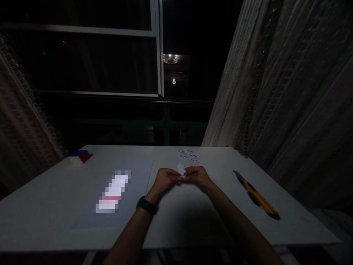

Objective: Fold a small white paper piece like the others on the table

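Observation:
Both my hands meet over the middle of a white table. My left hand and my right hand each pinch a small white piece of paper between thumb and fingers, just above the tabletop. A dark watch sits on my left wrist. Several tiny folded paper pieces lie in a cluster on the table beyond my hands.
A yellow and black utility knife lies on the right of the table. A grey mat covers the left half. A small red and blue box sits at the far left corner. Curtains hang on both sides of a dark window.

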`<action>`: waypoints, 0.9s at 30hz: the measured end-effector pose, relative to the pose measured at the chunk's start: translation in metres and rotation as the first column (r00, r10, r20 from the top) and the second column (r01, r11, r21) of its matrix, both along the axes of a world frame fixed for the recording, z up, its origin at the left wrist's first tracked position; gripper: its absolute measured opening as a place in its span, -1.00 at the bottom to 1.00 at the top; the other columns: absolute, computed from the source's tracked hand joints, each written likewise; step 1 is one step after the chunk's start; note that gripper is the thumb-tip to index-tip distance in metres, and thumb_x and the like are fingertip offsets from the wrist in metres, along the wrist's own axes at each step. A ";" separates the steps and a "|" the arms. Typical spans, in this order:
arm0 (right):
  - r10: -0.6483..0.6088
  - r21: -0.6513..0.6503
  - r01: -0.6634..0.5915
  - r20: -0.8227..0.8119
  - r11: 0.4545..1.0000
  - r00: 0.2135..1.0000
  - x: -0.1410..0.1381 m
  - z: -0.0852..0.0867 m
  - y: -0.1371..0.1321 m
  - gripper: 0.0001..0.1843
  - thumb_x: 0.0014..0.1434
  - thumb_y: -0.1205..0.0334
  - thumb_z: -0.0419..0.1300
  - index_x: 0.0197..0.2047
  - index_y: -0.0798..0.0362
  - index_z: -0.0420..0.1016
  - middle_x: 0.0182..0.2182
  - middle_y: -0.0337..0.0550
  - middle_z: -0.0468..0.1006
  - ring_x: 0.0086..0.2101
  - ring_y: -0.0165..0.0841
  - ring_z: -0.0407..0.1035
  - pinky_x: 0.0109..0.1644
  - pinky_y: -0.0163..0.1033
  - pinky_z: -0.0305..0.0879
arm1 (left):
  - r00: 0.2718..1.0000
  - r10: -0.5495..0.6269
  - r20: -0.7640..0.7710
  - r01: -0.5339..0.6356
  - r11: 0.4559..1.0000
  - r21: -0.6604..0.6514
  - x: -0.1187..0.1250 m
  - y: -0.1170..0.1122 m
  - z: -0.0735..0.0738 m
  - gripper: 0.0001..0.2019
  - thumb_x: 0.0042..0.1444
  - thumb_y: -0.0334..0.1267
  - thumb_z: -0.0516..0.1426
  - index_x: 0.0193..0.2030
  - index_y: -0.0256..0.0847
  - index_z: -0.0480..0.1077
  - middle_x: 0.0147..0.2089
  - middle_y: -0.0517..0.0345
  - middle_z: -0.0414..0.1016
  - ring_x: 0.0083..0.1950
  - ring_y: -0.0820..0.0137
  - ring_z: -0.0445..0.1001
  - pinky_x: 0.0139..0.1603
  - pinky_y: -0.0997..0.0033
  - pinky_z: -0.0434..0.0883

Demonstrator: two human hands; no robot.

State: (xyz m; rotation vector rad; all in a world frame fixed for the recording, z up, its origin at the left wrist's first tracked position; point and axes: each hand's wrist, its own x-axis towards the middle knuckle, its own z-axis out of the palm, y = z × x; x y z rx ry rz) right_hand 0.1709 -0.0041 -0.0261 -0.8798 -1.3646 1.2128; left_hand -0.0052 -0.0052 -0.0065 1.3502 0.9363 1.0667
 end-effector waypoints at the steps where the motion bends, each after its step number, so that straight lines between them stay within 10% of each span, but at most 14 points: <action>1: -0.013 0.000 0.013 0.010 1.000 1.000 -0.001 0.000 0.000 -0.75 -0.44 0.28 0.42 -0.54 0.09 0.56 -0.37 -0.15 0.48 -0.37 -0.33 0.38 -0.31 -0.24 0.30 | 1.000 0.006 -0.021 -0.006 1.000 0.011 0.000 0.001 0.000 -0.78 -0.38 -0.32 0.31 -0.53 -0.41 0.47 -0.61 0.02 0.48 -0.57 0.38 0.44 -0.51 0.43 0.39; 27: -0.091 -0.017 0.091 -0.001 0.996 0.996 -0.001 0.000 0.001 -0.78 -0.51 0.32 0.42 -0.67 0.10 0.51 -0.53 -0.22 0.46 -0.50 -0.41 0.34 -0.43 -0.31 0.24 | 1.000 -0.007 0.019 0.007 0.999 0.042 0.003 -0.003 0.003 -0.79 -0.34 -0.33 0.29 -0.48 -0.38 0.46 -0.58 0.06 0.49 -0.54 0.37 0.46 -0.47 0.42 0.42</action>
